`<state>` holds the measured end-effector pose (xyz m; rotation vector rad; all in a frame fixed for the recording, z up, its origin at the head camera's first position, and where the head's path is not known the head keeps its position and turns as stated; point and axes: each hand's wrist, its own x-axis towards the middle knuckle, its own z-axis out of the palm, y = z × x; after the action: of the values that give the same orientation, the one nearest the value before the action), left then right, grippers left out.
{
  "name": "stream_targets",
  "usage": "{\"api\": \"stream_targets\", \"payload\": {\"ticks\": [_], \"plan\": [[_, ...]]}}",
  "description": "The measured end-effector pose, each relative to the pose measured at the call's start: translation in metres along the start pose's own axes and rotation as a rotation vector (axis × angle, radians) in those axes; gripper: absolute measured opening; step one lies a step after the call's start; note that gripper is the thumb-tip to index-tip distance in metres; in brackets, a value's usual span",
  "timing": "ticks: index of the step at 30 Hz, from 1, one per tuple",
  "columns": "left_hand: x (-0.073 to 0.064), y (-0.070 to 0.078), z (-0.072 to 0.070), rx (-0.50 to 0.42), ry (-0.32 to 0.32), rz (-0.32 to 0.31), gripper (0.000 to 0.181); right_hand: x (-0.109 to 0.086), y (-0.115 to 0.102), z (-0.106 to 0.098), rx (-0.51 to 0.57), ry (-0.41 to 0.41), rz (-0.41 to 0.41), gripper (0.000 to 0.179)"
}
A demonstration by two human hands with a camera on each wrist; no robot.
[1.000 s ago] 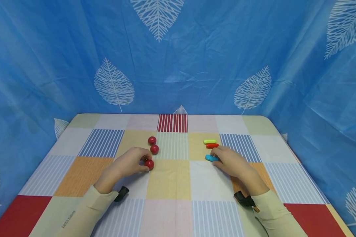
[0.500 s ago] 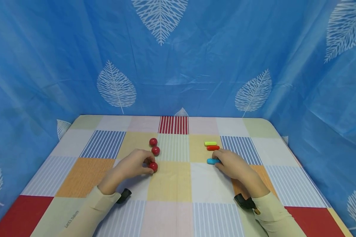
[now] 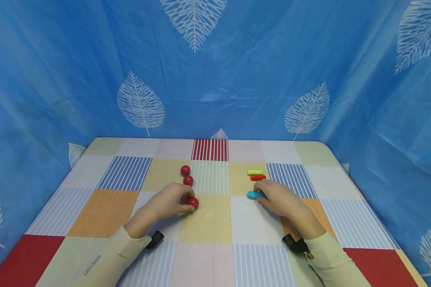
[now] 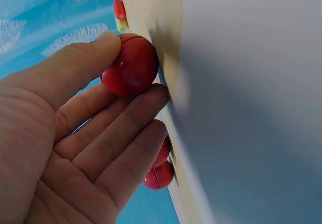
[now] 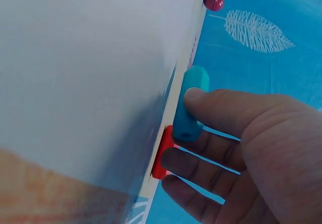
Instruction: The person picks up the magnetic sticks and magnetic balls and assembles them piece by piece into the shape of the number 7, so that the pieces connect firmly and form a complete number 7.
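Inside table edges point(image 3: 280, 142), room btwn, L hand point(image 3: 168, 201) pinches red ball point(image 4: 133, 65), R hand point(image 3: 279, 197) blue stick point(image 5: 186, 121).

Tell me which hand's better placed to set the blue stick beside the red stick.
Probably the right hand: it pinches the blue stick near the red stick, while the left hand holds a red ball.

Glossy, smooth red ball point(image 4: 132, 67), smooth plastic-looking blue stick point(image 5: 184, 115), creased, faintly shiny curtain point(image 3: 237, 52), matt tablecloth point(image 3: 208, 223)
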<state>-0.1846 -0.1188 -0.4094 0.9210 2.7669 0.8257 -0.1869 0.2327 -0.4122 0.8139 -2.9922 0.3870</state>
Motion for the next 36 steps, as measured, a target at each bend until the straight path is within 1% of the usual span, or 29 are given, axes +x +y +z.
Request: {"api": "stream_targets", "payload": {"ticks": [7,12,23,29,36], "plan": [[0.001,0.005,0.006,0.024,0.016,0.072,0.023,0.0,-0.009,-0.005,-0.011,0.018,-0.05,0.022],[0.003,0.007,0.007,0.026,0.028,0.099,0.022,0.002,-0.017,-0.006,-0.006,0.033,-0.089,0.02],[0.004,0.011,0.004,0.015,0.017,0.088,0.024,0.006,-0.035,0.003,-0.001,0.057,-0.186,0.02],[0.007,0.01,0.007,0.029,0.023,0.074,0.025,0.011,-0.045,0.004,0.001,0.067,-0.217,0.02],[0.009,0.011,0.011,0.045,0.028,0.078,0.025,0.022,-0.06,0.008,0.008,0.039,-0.23,0.017]]}}
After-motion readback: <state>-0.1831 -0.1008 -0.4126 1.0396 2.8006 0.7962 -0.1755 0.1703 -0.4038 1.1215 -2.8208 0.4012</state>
